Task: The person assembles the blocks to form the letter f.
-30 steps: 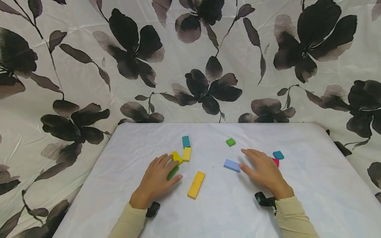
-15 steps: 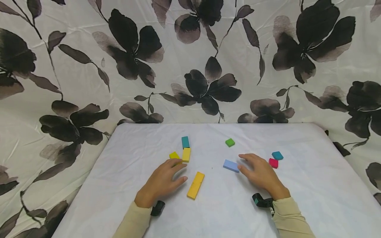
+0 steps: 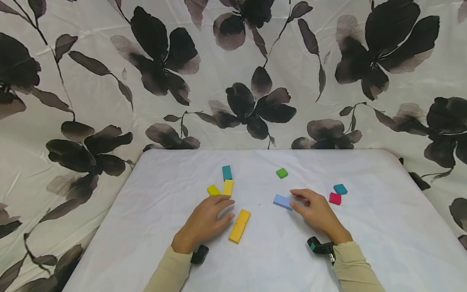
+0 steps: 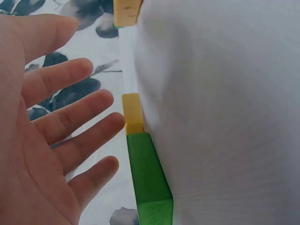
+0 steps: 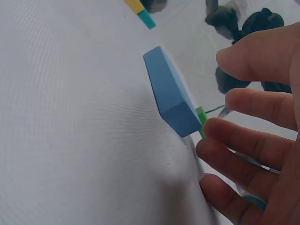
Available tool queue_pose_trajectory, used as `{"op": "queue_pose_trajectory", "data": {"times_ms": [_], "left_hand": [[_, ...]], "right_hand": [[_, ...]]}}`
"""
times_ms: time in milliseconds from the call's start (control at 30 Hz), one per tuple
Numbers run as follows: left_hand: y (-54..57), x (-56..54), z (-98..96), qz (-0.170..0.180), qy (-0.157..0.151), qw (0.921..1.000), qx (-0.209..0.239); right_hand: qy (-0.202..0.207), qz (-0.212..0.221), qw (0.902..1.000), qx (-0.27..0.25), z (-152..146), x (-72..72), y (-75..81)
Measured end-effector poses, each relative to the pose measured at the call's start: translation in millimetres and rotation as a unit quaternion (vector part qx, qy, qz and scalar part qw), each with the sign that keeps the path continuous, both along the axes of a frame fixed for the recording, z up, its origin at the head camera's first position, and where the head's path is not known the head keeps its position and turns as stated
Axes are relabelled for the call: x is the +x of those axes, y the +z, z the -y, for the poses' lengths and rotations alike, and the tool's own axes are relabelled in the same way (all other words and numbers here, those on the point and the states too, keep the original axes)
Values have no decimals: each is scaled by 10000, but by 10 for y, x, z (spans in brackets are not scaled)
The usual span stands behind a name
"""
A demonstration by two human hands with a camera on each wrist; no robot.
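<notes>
My left hand (image 3: 206, 219) hovers with fingers extended between a bright yellow block (image 3: 213, 190) and a long orange-yellow block (image 3: 239, 226). It hides a dark green block in the head view; the left wrist view shows that green block (image 4: 149, 171) beside the fingers, with nothing in the palm. My right hand (image 3: 317, 211) has loosely bent fingers at the right end of a light blue block (image 3: 281, 202). In the right wrist view the light blue block (image 5: 171, 91) lies on the cloth, just off the fingertips, and the hand holds nothing.
A teal block (image 3: 227, 172) touches a pale yellow block (image 3: 228, 187) at the back left. Further right lie a small green block (image 3: 282, 173), a blue block (image 3: 340, 189) and a red block (image 3: 335, 198). White cloth (image 3: 270, 259) covers the table before a floral curtain (image 3: 219, 65).
My left hand has moved right, toward the long orange-yellow block, covering the dark green block. My right hand has shifted slightly left, uncovering the red block, and its fingers have bent a little more.
</notes>
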State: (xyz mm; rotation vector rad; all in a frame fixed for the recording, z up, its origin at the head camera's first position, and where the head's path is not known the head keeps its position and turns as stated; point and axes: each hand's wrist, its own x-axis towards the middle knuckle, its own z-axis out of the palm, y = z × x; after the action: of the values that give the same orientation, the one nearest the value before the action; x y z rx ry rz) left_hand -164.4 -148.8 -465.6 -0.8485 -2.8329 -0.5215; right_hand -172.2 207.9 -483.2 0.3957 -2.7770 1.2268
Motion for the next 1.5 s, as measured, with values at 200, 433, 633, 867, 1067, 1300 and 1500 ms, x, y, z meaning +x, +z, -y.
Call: {"op": "queue_pose_trajectory", "data": {"times_ms": [200, 433, 633, 867, 1067, 1300, 1500], "left_hand": [[15, 17, -18, 118, -5, 9998, 190], [28, 32, -31, 667, -291, 9961, 504], [23, 37, -59, 1232, -370, 9908, 422], [44, 56, -91, 1840, -422, 9817, 245], [-2, 31, -95, 1757, -563, 9828, 74], [-32, 32, -77, 1615, -655, 9846, 108], [-35, 63, -53, 1604, -681, 9846, 108]], "right_hand": [[-32, 131, 9999, -41, 12, 7, -22], [53, 245, 9996, -86, 30, 1, -70], [95, 226, 9997, -92, 35, -12, -119], [84, 191, 9998, 9, 43, -21, -141], [151, 88, 9998, 83, 53, -25, -136], [118, 47, 9999, 34, 73, -23, -94], [56, 51, 10000, 32, 95, 3, -74]]}}
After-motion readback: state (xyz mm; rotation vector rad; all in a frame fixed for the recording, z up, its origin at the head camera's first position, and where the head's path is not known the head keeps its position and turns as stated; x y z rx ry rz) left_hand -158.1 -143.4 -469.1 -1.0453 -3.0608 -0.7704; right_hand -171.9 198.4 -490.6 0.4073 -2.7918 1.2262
